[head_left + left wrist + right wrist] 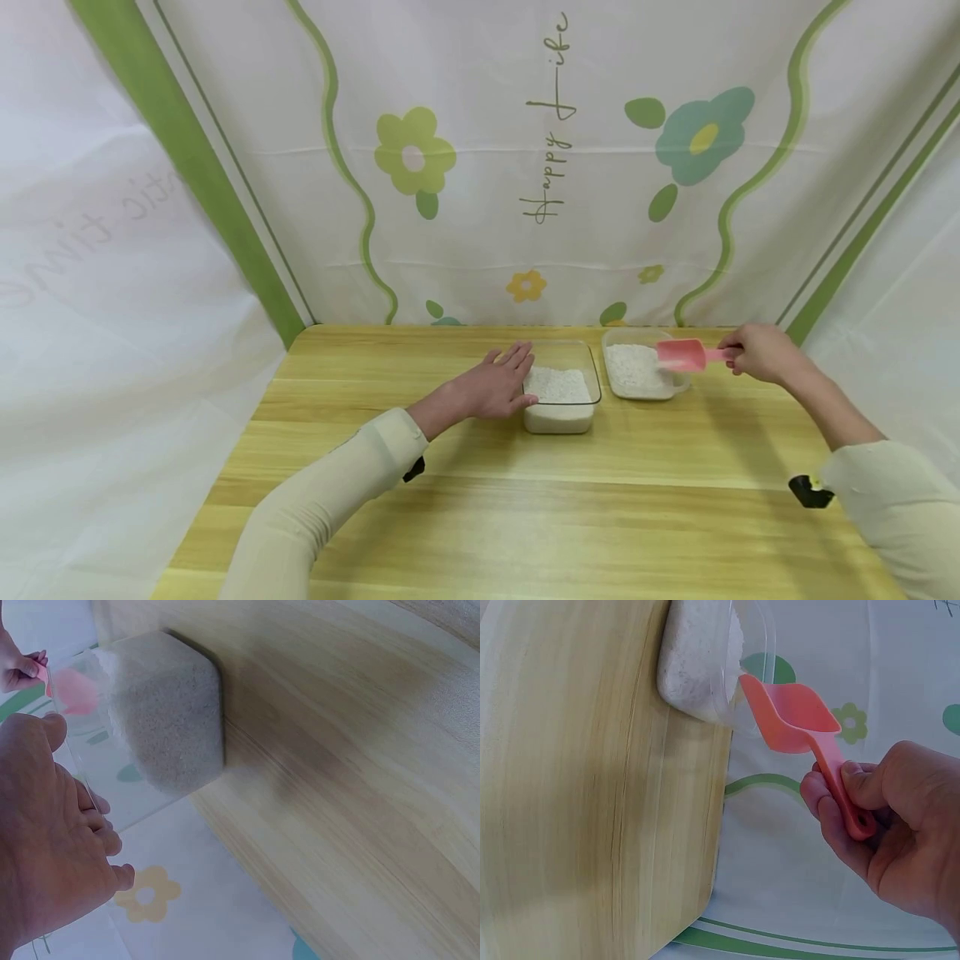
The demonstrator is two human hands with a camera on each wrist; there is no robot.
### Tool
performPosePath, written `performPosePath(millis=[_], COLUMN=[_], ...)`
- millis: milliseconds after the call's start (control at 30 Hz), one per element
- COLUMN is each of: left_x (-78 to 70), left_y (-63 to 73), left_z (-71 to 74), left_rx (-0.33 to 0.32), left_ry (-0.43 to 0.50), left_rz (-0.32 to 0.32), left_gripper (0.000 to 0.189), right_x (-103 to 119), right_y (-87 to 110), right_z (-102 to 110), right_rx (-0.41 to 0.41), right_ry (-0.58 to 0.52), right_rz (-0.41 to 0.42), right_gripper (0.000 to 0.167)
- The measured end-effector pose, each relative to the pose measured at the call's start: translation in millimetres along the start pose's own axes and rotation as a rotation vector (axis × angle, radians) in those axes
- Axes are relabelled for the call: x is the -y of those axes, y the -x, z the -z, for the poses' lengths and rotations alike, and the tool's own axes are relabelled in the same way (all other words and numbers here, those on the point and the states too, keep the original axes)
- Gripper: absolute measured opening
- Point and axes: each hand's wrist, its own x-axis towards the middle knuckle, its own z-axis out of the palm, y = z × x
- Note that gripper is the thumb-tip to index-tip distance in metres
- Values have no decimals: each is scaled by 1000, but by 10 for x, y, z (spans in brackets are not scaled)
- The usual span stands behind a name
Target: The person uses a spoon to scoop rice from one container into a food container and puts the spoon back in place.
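My right hand (765, 354) grips the handle of a pink scoop (681, 355), its thumb along the handle in the right wrist view. The scoop is above the right side of a low clear plastic container (637, 395) with white grains (633, 367) inside. No heap shows in the scoop (802, 709). My left hand (498, 387) rests on the left rim of a taller clear container (592, 362), fingers extended along the edge and thumb by the front corner. White rice-like grains (165, 712) fill its lower part.
Both containers stand side by side near the back of a wooden table (525, 525). A white curtain printed with flowers (480, 250) hangs right behind the table. More white cloth (97, 333) hangs at the sides.
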Motion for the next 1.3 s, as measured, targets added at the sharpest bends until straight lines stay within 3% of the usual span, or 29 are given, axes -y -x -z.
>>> performPosePath(millis=[233,367,500,700,900,1167,1300], left_x=[-11,-13,-11,-8,-3,-8,10], left_y=[9,21,17,11,17,7,19], left_z=[15,21,12,-5,2,-5,-3], left_rx=[6,7,5,8,2,-3,-9], left_ry=[3,9,15,19,20,15,11], left_rz=[1,0,1,0,5,-1,-7], left_gripper=[79,79,79,79,80,80,80], right_x=[175,287,337,413,715,1241,1524], right_y=[28,47,48,88,128,27,-110], right_z=[-3,0,10,80,183,224,232], right_rx=[-107,-162,-173,-132,-117,-99,-80], right_ry=[219,270,191,-42,-163,-37,85], right_rz=[79,103,79,31,67,204,286], right_gripper=[15,17,17,18,23,18,20])
